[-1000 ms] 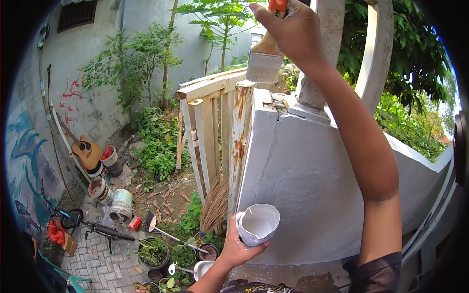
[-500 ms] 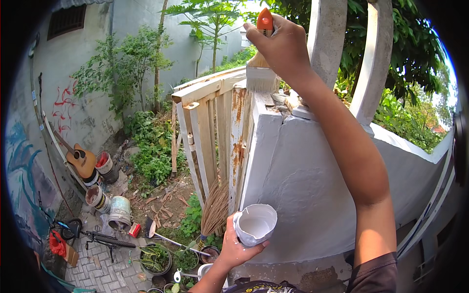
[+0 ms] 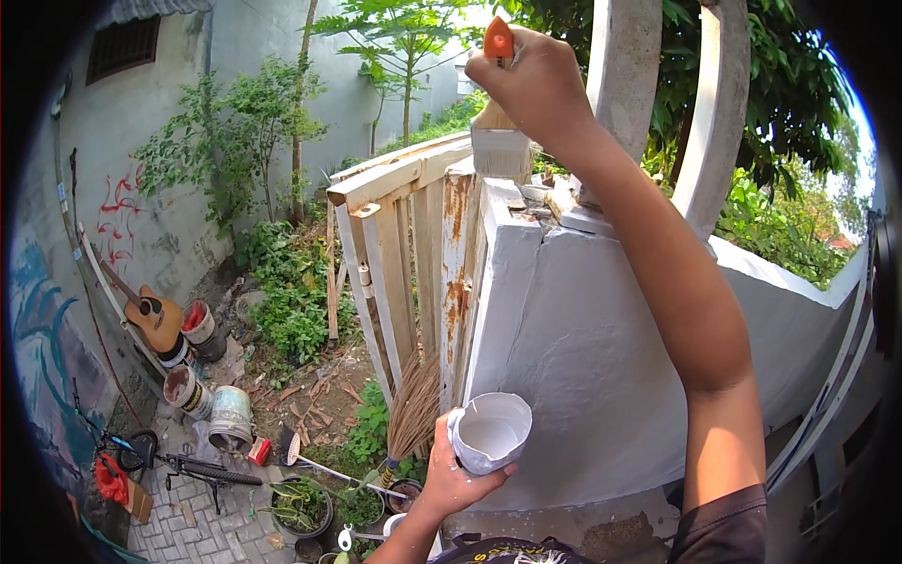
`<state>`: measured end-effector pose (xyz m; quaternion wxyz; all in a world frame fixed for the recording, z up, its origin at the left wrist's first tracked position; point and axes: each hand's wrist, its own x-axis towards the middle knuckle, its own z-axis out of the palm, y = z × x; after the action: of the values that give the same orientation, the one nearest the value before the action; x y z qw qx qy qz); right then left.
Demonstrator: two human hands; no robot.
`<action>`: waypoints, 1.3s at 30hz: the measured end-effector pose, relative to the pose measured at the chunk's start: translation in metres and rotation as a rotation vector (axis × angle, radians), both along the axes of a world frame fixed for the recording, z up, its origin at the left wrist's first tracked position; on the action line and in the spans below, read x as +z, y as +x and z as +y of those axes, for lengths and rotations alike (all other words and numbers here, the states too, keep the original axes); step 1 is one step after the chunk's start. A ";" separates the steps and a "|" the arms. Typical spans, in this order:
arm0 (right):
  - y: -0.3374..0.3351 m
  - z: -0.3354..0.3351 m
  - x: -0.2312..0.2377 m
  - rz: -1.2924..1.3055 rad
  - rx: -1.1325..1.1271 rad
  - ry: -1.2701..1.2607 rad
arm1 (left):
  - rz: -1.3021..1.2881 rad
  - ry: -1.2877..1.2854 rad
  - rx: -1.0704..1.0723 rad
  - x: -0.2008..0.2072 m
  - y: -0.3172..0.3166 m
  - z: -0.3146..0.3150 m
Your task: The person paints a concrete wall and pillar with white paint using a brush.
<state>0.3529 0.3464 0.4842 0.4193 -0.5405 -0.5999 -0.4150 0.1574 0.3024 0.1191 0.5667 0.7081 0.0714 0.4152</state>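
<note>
My right hand (image 3: 543,89) is raised at the top, closed around a paintbrush (image 3: 501,150) with an orange-tipped handle and wide bristles. The bristles point down at the top end of the white-painted wall (image 3: 601,329), beside the rusty metal gate post (image 3: 458,244); whether they touch is unclear. Low in front, my left hand (image 3: 460,479) grips a white paint-smeared cup (image 3: 491,434) from its left side. Pale liquid, like paint, shows inside it. Broken masonry (image 3: 554,205) lies on the wall's top under my right forearm.
A cream slatted gate (image 3: 399,188) stands left of the wall, with a stick broom (image 3: 413,404) below it. Concrete pillars (image 3: 628,75) rise behind my right arm. At left are a guitar (image 3: 158,320), paint buckets (image 3: 231,418), a bicycle (image 3: 211,470) and potted plants (image 3: 303,503).
The brush and my right hand have shifted very slightly, still at the wall's top end. My left hand holds the cup in nearly the same place.
</note>
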 end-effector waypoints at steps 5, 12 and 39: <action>-0.016 -0.014 -0.013 0.076 0.016 -0.101 | 0.000 0.009 -0.006 0.000 -0.003 0.001; -0.037 -0.045 0.010 0.095 0.046 -0.097 | 0.004 0.033 -0.005 0.004 0.000 0.002; -0.047 -0.075 -0.007 -0.073 0.213 0.114 | 0.028 0.121 -0.048 0.016 -0.001 -0.018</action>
<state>0.3056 0.2710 0.4770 0.4689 -0.4334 -0.6443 -0.4208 0.1567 0.2845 0.1354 0.5316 0.7482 0.0373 0.3953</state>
